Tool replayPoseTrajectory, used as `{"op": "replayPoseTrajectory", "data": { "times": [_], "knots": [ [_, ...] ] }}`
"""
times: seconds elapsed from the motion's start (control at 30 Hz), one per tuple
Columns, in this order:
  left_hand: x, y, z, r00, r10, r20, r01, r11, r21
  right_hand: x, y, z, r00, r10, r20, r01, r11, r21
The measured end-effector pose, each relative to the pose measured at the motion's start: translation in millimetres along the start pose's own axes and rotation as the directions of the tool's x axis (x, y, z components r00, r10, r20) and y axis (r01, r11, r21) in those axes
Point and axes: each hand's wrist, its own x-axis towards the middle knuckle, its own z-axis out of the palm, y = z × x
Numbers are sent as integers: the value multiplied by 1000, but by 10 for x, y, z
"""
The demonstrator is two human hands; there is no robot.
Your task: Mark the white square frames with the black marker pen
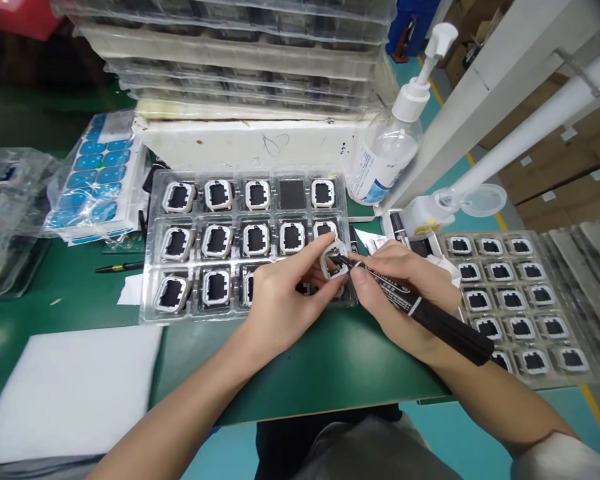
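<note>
Between the thumb and fingers of my left hand [290,293] is a small white square frame [329,261] with rounded corners, raised over the right part of a clear plastic tray [230,262]. My right hand [405,287] grips a black marker pen [430,320], its tip at the frame's inner edge. Whether the tip touches the frame I cannot tell. Similar white frames [216,287] sit in most of the tray's pockets. One pocket [293,195] in the back row shows only a dark bottom. My left hand hides part of the front row.
A second tray of frames [513,300] lies at the right. Behind stand stacked trays [240,60] on a white box [240,147] and a clear pump bottle [387,147]. White foam sheets [75,393] lie front left, with a pack of blue pieces [97,173] beyond.
</note>
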Motion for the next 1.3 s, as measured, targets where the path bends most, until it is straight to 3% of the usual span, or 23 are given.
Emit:
{"op": "replayPoseTrajectory", "data": {
  "times": [0.6, 1.0, 1.3],
  "knots": [
    [-32, -52, 14, 987, 162, 6, -161, 972, 169, -16, 17, 20, 1000, -1, -18, 0, 999, -42],
    [-27, -71, -5, 986, 164, 25, -166, 972, 166, 4, -25, 15, 997, 81, -2, -81, 997, -15],
    [-17, -62, -4, 987, 158, 15, -159, 977, 144, 7, -12, 9, 998, 56, 4, -56, 998, 13]
  ]
}}
